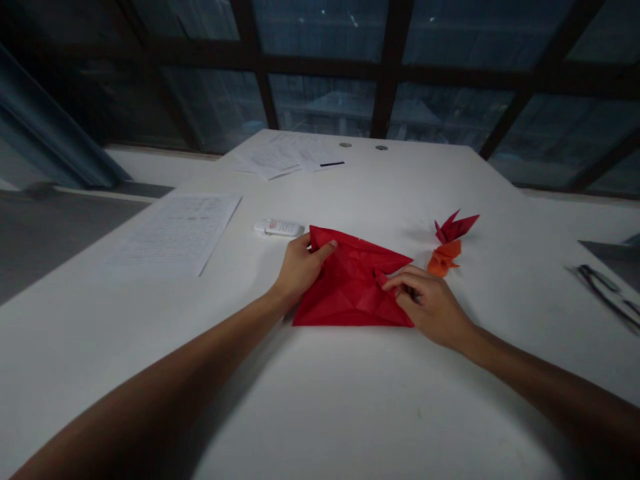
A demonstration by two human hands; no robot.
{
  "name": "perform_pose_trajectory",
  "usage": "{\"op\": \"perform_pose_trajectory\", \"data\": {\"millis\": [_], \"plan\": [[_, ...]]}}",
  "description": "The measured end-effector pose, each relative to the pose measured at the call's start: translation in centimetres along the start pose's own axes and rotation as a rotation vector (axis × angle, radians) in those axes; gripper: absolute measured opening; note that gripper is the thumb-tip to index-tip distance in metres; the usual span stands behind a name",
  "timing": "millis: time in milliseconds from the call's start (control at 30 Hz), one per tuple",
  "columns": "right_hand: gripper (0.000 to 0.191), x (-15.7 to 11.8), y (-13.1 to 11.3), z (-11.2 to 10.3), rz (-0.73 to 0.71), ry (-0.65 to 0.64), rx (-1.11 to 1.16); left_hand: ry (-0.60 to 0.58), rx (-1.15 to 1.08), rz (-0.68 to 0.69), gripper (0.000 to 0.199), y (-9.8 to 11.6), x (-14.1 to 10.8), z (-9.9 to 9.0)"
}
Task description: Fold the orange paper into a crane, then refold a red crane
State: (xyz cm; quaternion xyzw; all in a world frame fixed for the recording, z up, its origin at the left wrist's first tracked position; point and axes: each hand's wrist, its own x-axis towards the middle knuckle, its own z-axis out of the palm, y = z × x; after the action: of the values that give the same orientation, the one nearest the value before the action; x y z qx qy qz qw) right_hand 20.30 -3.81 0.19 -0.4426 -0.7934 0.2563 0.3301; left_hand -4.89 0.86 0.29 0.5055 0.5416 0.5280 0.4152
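Observation:
A creased sheet of red paper (pixel 350 287) lies partly lifted off the white table (pixel 320 393). My left hand (pixel 303 267) grips its upper left edge, thumb on top and fingers behind. On the right side, my right hand (pixel 427 300) pinches a small folded-up part of the paper between thumb and fingers. Just beyond my right hand stand an orange folded paper figure (pixel 444 259) and a dark red one (pixel 456 228). Behind my left hand rests a white remote control (pixel 279 227).
Printed sheets (pixel 175 233) lie on the left, with more papers (pixel 280 155) and a black pen (pixel 332 164) at the back. Glasses (pixel 607 290) are at the far right. Two round discs (pixel 381 148) sit near the back edge, below dark windows.

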Motion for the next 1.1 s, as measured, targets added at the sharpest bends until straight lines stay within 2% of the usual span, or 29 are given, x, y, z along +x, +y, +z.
{"op": "perform_pose_trajectory", "data": {"millis": [300,433,567,700,767,933,1033,1100], "plan": [[0.026,-0.1,0.1,-0.4,-0.017,0.059,0.068,0.024,-0.016,-0.024,0.027,0.2,0.5,-0.3],[0.017,0.0,0.4,-0.1,0.001,0.043,0.123,0.018,-0.07,-0.006,0.03,0.2,0.3,-0.4],[0.006,0.3,1.2,0.4,0.133,0.006,0.25,-0.034,-0.036,0.093,0.034,0.5,-0.6,-0.2],[0.019,0.7,1.7,0.4,0.257,0.025,0.314,-0.093,0.079,0.239,0.026,1.2,-2.0,0.2],[0.025,0.9,1.7,0.2,0.253,0.033,0.299,-0.137,0.099,0.277,0.021,1.6,-2.7,0.5],[0.022,1.1,1.7,-0.1,0.234,0.007,0.131,-0.218,0.111,0.333,0.015,2.0,-3.8,0.8],[0.018,1.2,1.6,-0.2,0.211,0.034,0.106,-0.246,0.109,0.296,0.018,1.6,-3.4,0.6],[0.016,1.2,1.5,-0.2,0.198,0.086,0.108,-0.199,0.101,0.245,0.024,1.3,-2.9,0.6]]}}
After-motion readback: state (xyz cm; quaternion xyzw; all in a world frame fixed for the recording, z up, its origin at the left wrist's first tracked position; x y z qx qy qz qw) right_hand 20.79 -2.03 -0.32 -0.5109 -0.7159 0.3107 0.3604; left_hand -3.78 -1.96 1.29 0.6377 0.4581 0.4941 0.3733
